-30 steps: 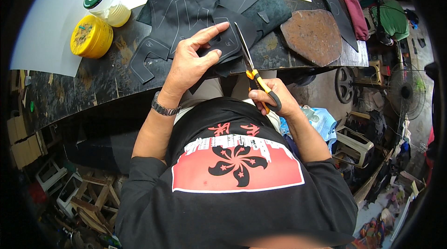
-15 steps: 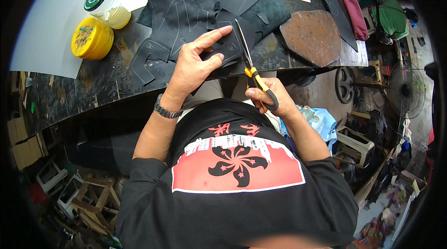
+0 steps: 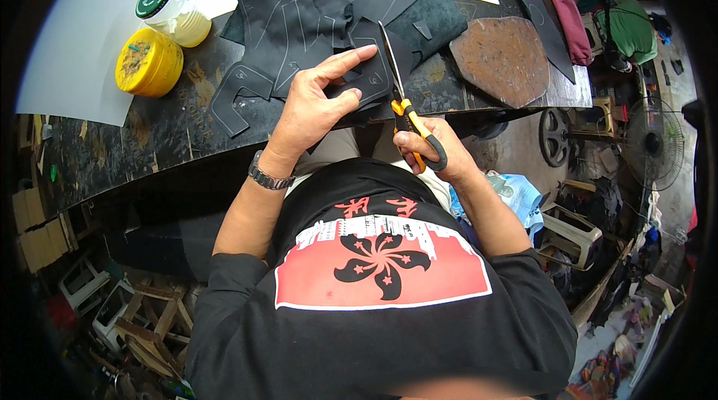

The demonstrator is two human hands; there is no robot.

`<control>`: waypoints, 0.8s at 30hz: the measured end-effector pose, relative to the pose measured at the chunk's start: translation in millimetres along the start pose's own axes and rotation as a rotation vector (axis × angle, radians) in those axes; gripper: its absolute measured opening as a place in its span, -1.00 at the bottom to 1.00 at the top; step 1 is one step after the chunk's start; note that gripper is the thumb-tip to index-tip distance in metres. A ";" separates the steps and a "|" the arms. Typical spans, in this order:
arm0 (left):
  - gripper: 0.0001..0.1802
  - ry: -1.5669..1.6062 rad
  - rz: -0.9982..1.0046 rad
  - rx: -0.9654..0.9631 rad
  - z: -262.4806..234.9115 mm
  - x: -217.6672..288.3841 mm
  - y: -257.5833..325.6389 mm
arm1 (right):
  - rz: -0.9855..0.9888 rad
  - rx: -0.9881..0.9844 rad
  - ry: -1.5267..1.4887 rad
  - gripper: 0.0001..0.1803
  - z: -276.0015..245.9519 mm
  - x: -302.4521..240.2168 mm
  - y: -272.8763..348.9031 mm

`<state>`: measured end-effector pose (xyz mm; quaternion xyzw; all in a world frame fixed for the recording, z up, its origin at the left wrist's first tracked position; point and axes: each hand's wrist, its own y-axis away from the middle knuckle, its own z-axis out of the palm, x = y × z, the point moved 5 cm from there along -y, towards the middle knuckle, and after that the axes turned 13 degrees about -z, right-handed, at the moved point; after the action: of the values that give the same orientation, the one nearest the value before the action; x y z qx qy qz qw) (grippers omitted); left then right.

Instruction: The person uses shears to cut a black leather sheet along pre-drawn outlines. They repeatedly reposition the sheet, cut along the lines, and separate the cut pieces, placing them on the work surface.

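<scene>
My left hand (image 3: 318,97) is at the front of the table, index finger and thumb stretched over a black leather-like piece (image 3: 372,84) with a white line drawn on it. The thumb presses on that piece; the other fingers are mostly hidden. In my right hand (image 3: 441,152) is a pair of scissors (image 3: 404,107) with yellow and black handles. Its blades point away from me along the right side of the piece, nearly together. Beside my left wrist lies a smaller hook-shaped black piece (image 3: 238,97), outlined in white.
Behind my hands lie larger black sheets (image 3: 299,7) with white outlines. A yellow tub (image 3: 149,63) and a green-lidded jar (image 3: 179,19) stand at left. A worn brown board (image 3: 501,60) lies at right, by a long black piece (image 3: 540,26). A fan (image 3: 652,142) stands beyond the table.
The scissors have shifted slightly, their tip a little farther from me. My left hand has barely moved and stays at the same black piece.
</scene>
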<state>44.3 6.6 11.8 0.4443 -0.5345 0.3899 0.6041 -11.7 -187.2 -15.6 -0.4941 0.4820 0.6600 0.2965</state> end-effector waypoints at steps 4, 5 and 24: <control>-0.38 -0.008 0.010 0.008 -0.8 -0.6 -0.9 | 0.002 0.009 0.003 -0.62 2.9 2.7 2.6; -0.39 -0.007 0.019 0.009 -0.9 -0.5 -0.9 | 0.012 0.019 0.008 -0.60 2.4 2.9 3.7; -0.64 -0.050 -0.105 -0.060 -36.3 5.9 -4.5 | 0.079 -0.208 0.080 -0.60 -9.8 0.1 5.3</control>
<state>60.1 39.8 15.9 0.4629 -0.5368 0.3303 0.6233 -12.8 -198.2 -14.3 -0.5285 0.4415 0.6976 0.1979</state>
